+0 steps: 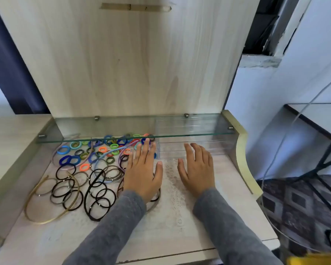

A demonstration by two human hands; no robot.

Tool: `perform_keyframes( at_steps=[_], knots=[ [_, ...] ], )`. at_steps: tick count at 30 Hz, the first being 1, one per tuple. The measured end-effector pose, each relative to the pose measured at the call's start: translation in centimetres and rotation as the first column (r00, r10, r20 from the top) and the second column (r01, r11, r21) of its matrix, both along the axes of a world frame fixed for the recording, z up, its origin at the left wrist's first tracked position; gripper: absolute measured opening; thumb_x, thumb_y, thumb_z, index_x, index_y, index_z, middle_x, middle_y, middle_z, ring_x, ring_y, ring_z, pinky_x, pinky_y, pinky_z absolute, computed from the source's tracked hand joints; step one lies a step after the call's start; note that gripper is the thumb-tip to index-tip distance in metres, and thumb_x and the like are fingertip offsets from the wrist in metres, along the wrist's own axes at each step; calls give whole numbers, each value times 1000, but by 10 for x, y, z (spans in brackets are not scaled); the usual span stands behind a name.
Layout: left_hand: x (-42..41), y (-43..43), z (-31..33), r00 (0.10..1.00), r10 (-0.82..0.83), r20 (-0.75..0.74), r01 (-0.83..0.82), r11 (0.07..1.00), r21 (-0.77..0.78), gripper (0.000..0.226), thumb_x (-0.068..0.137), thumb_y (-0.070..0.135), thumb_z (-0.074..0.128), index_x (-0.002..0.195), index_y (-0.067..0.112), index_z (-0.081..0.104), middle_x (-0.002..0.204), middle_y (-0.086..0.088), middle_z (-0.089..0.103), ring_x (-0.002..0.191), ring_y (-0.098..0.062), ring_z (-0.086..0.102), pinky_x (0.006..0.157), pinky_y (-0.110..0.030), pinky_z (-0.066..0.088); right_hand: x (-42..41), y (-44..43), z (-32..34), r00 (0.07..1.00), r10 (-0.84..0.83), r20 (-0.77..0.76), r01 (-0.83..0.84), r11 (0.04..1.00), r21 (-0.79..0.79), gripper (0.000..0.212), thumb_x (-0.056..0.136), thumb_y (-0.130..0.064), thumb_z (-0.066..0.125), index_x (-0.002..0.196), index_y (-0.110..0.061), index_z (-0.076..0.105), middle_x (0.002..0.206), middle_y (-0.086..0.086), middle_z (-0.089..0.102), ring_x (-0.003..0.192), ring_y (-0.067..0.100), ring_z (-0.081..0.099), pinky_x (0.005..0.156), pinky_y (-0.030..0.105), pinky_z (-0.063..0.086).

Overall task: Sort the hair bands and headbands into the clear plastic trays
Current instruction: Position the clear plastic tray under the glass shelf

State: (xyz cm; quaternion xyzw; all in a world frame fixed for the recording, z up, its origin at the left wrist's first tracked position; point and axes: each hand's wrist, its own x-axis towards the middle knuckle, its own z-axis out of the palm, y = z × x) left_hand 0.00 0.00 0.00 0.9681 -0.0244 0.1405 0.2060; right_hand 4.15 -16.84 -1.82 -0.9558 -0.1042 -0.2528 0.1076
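Note:
Several small coloured hair bands (103,150) lie scattered at the back left of the wooden table. In front of them lie several thin black hair bands (99,196) and thin headbands, one gold (30,196), one pale blue (103,157). Clear plastic trays (182,148) stand at the back right, partly under the glass shelf. My left hand (143,171) lies flat with straight fingers over the edge of the pile, holding nothing. My right hand (198,169) lies flat on a white lace mat (172,190) just before the trays, also holding nothing.
A low glass shelf (107,129) on metal pegs overhangs the back of the table, above the bands and trays. A tall wooden panel (134,64) rises behind it. A curved cream side wall (243,155) bounds the right edge. A thin cable (264,180) hangs beyond it.

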Motion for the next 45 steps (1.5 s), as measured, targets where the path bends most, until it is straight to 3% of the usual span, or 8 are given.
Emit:
perform_keyframes(
  at_steps=[8, 11, 17, 21, 24, 30, 38, 45],
  knots=[
    [9, -15, 5, 992, -6, -126, -49, 903, -428, 52, 102, 35, 30, 152, 25, 22, 153, 2, 32, 139, -17, 30, 117, -39, 23, 8, -25, 5, 999, 21, 37, -20, 999, -32, 46, 88, -36, 39, 124, -11, 53, 125, 6, 56, 112, 26, 51, 95, 39, 39],
    [14, -15, 7, 985, -12, -172, -81, 848, -524, 49, 102, 40, 26, 150, 31, 27, 131, 12, 45, 118, -14, 48, 100, -25, 34, 9, -30, 9, 999, 11, 50, -9, 999, -35, 39, 88, -35, 40, 115, -12, 55, 115, 4, 60, 104, 24, 53, 88, 37, 42],
    [19, -19, 11, 981, -21, -194, -93, 821, -563, 50, 103, 39, 21, 148, 19, 33, 149, -3, 39, 137, -21, 36, 105, -21, 24, 11, -33, 7, 998, 47, -30, -48, 998, -31, 46, 89, -36, 35, 122, -11, 54, 129, 4, 57, 114, 23, 52, 93, 37, 42],
    [20, -23, 16, 974, 1, -226, -169, 667, -726, 50, 102, 45, 22, 147, 29, 36, 141, 4, 49, 128, -14, 46, 108, -26, 31, 12, -33, 9, 995, 78, -59, -78, 997, 18, 46, 89, -37, 34, 123, -12, 52, 128, 3, 56, 113, 22, 51, 94, 37, 40],
    [17, -24, 17, 980, 13, -197, -158, 646, -747, 46, 103, 42, 24, 145, 30, 39, 106, 17, 58, 87, 10, 48, 80, -16, 36, 13, -35, 12, 989, 123, -84, -115, 989, 88, 44, 90, -38, 32, 124, -14, 48, 126, 0, 53, 113, 20, 47, 94, 36, 38],
    [24, -22, 10, 977, 1, -213, -173, 585, -792, 47, 103, 42, 25, 143, 25, 42, 146, 6, 43, 135, -11, 37, 112, -27, 24, 9, -39, 15, 984, 154, -85, -141, 980, 141, 45, 91, -41, 29, 122, -16, 49, 123, -2, 53, 113, 18, 43, 94, 33, 36],
    [28, -14, 14, 985, 21, -174, -147, 636, -758, 41, 102, 36, 33, 135, 23, 54, 135, 6, 55, 125, -14, 48, 110, -34, 35, -8, -46, 11, 987, 155, -51, -143, 971, 190, 40, 91, -39, 32, 119, -17, 51, 119, -3, 56, 112, 18, 45, 95, 36, 38],
    [39, -11, 18, 984, 95, -150, -175, 646, -743, 16, 95, 20, 53, 109, 19, 62, 103, 6, 62, 101, -15, 59, 85, -28, 46, -15, -47, 13, 989, 148, 3, -146, 971, 192, 35, 92, -37, 34, 111, -17, 54, 108, -5, 59, 101, 17, 49, 87, 35, 42]
  ],
)
